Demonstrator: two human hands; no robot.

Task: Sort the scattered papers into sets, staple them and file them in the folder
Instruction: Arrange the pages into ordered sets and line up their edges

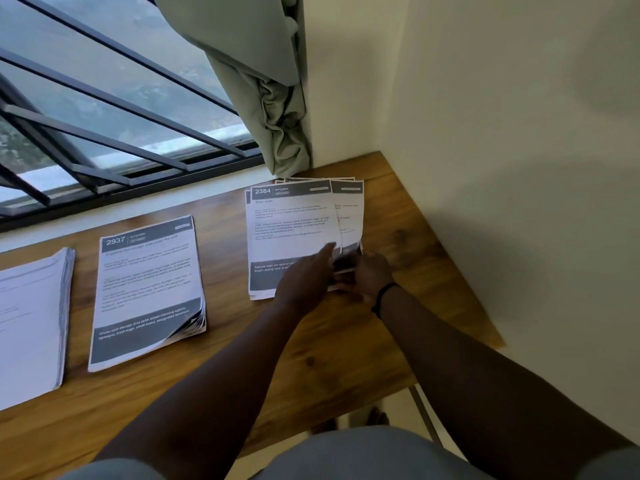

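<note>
Three paper piles lie on the wooden table. The right pile, headed 2384, is fanned out near the wall. My left hand rests flat on its lower part, fingers straight and pointing at the lifted right corner. My right hand, a black band at the wrist, pinches the lower right corners of several sheets and lifts them. The middle pile, headed 2937, has curled lower right corners. A thick white pile sits at the left edge. No stapler or folder is in sight.
A barred window runs behind the table, with a green curtain bunched at its right end. A white wall borders the table's right edge. My knees and the floor show below the front edge.
</note>
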